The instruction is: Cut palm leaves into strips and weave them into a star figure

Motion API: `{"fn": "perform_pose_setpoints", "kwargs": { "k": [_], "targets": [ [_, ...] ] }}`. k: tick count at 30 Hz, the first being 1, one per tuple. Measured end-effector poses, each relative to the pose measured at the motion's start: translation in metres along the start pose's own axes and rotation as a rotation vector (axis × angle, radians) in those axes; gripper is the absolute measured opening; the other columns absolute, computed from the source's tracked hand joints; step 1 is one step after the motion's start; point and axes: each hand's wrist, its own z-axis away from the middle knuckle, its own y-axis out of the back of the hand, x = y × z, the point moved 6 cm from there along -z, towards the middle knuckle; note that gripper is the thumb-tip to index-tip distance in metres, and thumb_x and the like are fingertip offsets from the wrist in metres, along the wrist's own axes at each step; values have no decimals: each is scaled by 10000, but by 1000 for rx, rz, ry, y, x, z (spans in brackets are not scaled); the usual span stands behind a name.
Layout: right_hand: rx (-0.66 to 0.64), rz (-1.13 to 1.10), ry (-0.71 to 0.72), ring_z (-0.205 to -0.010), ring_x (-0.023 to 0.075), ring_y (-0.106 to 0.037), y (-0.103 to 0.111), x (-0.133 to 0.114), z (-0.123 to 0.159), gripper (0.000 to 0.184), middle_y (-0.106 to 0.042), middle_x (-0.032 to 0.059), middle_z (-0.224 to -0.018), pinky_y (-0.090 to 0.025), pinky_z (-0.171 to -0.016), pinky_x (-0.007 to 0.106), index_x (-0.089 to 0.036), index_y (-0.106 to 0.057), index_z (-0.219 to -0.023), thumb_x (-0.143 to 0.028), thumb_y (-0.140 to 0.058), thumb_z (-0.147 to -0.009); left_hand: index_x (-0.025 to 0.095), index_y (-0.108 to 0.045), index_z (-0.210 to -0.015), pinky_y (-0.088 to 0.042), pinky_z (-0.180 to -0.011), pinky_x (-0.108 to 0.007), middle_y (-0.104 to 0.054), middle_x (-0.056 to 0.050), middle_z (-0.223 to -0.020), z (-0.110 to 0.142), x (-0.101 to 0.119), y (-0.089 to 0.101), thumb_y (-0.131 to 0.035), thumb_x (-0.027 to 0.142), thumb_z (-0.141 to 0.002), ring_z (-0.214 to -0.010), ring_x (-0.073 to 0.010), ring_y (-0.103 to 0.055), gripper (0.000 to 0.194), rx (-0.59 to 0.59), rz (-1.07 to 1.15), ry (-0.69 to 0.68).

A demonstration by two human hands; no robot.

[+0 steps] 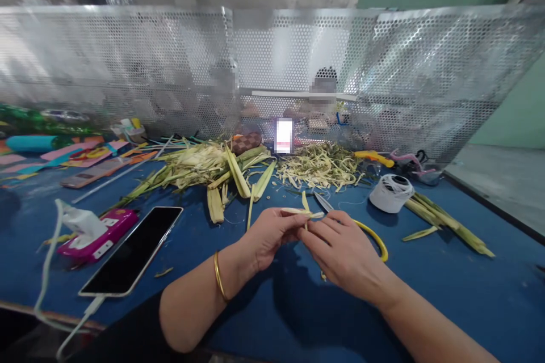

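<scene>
Fingers (326, 229) hold a pale strip (293, 211) well inside table edges (489, 206).

The left arm (191, 302) wears a black sleeve (131, 323) and gold bangle (218, 275).

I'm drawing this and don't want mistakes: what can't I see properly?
In the head view:
Pale plant strip: the left hand and right hand cover part of it.
Yellow-handled scissors: the right hand hides part of them.
Person across the table: blurred, behind the perforated panel.
Black sleeve: cut off by the bottom edge.
</scene>
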Motion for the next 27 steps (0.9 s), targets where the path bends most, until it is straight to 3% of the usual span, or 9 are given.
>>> {"fn": "perform_pose_setpoints", "kwargs": {
  "k": [6,12,14,17,19,20,23,27],
  "targets": [
    [75,-6,26,-659,169,-513,-3,-7,2,288,-606,52,-699,-378,-737,329,-113,-627,-847,-49,-352,-904,99,-708,-704,-422,-670,-212,-660,-44,-722,3,0,-2,-818,266,-532,-668,-97,-560,263,47,-1,-29],
    [64,-74,95,-687,177,-548,-2,-18,1,291,-613,59,-692,-405,-815,342,-133,-617,-822,-71,-349,-915,103,-685,-689,-417,-621,-206,-639,-20,-670,3,-3,0,-817,269,-504,-603,-81,-547,282,67,-26,-8],
    [117,-205,-55,-641,160,-543,3,-4,2,221,-609,31,-680,-423,-731,322,-155,-608,-896,-139,-389,-926,116,-679,-695,-428,-623,-209,-644,-15,-663,4,0,0,-800,290,-539,-586,-79,-553,263,64,-50,-13],
    [253,-452,-617,-581,148,-527,5,39,14,212,-578,1,-658,-424,-602,289,-174,-583,-1021,-308,-464,-908,134,-677,-746,-462,-677,-236,-688,-39,-723,5,4,-1,-789,303,-562,-647,-115,-621,274,40,-81,4],
    [253,-703,-964,-583,150,-538,-8,58,27,282,-574,3,-664,-433,-572,279,-174,-594,-970,-419,-521,-850,139,-674,-771,-475,-688,-254,-709,-60,-765,6,4,-3,-786,313,-563,-679,-146,-654,294,13,-106,37],
    [215,-856,-1065,-588,149,-545,-17,61,30,307,-581,7,-670,-441,-574,278,-174,-602,-909,-460,-554,-810,137,-674,-780,-478,-677,-258,-713,-67,-772,6,3,-4,-779,334,-571,-675,-155,-661,305,-5,-121,55],
    [88,-1172,-1130,-584,138,-551,-35,54,28,303,-593,3,-653,-448,-591,274,-175,-594,-748,-476,-622,-723,123,-679,-805,-472,-620,-240,-711,-78,-775,7,-1,-8,-742,437,-625,-648,-155,-664,367,-58,-191,92],
    [78,-1122,-1116,-563,127,-523,-36,50,27,224,-556,-23,-597,-414,-570,260,-188,-553,-673,-399,-605,-725,129,-664,-820,-456,-542,-206,-670,-26,-676,8,-4,-10,-744,449,-650,-531,-102,-611,371,-53,-272,91]
  ]
}}
